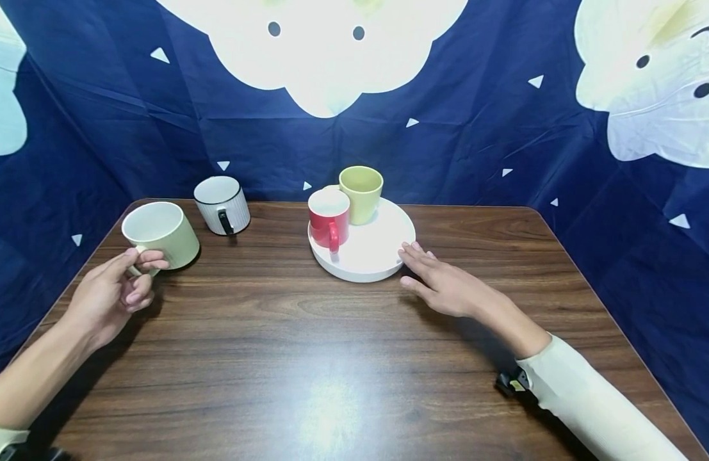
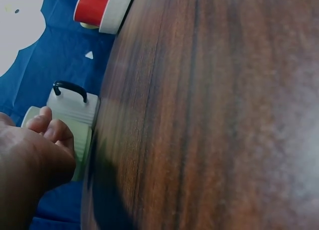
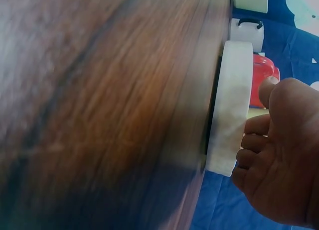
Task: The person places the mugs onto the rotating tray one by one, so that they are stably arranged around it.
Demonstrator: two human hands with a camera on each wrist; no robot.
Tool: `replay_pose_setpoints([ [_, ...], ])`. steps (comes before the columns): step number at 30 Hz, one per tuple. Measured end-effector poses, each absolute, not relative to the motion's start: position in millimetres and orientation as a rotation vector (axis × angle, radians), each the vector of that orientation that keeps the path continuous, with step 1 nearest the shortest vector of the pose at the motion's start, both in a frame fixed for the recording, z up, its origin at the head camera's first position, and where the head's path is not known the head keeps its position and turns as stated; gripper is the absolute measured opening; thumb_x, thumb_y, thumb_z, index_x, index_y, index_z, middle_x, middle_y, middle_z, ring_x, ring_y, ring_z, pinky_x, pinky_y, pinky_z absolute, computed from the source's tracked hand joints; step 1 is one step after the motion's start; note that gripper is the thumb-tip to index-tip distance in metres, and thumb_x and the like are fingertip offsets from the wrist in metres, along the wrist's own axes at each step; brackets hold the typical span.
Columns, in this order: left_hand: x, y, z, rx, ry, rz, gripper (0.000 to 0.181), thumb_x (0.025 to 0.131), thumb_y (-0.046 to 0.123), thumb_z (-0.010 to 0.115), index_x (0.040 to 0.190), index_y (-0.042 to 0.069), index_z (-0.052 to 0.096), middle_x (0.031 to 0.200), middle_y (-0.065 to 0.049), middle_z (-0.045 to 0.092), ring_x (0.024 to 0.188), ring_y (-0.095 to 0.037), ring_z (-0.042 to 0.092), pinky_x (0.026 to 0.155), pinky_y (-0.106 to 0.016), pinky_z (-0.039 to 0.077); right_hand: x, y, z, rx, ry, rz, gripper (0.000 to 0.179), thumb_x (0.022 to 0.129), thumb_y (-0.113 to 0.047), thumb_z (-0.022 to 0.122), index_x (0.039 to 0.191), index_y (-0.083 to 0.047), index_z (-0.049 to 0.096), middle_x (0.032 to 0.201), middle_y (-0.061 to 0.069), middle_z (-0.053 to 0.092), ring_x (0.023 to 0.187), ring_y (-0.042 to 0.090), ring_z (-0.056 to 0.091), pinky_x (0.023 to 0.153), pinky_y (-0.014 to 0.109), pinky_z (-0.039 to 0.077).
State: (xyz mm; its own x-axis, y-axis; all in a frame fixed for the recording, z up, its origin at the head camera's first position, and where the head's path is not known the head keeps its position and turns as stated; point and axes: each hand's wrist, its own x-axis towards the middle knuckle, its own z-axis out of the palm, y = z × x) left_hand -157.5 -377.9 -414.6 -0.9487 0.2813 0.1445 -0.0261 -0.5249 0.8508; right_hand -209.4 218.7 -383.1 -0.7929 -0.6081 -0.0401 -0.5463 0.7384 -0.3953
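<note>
At the left of the head view my left hand (image 1: pixel 114 291) pinches the handle of a wide pale green mug (image 1: pixel 178 240). The mug stands upright, close over the table or on it. My right hand (image 1: pixel 446 282) has its fingers extended, with the fingertips at the right rim of a round white tray (image 1: pixel 371 259). On that tray sit a red mug (image 1: pixel 322 224), its handle facing me, and a yellow-green mug (image 1: pixel 362 202) behind it. In the left wrist view the fingers (image 2: pixel 62 133) partly hide the pale green mug.
A white ribbed mug (image 1: pixel 230 208) with a black handle stands just right of the pale green one, near the table's back edge. The brown wooden table (image 1: pixel 285 339) reaches back to a dark blue cloth (image 1: pixel 475 147) with white cloud shapes.
</note>
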Motion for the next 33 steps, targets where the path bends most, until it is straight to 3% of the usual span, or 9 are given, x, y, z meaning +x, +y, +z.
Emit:
replay_pose_setpoints([
  [33, -145, -369, -413, 0.525, 1.507, 2.431, 0.057, 0.126, 0.015, 0.019, 0.139, -0.003, 0.071, 0.123, -0.007, 0.085, 0.06, -0.024, 0.018, 0.055, -0.038, 0.011, -224, 225, -389, -0.908, 2.769, -0.592, 0.069, 0.123, -0.044, 0.045, 0.179, -0.007, 0.029, 0.189, 0.015, 0.019, 0.177, 0.037, 0.018, 0.144, 0.06, 0.021],
])
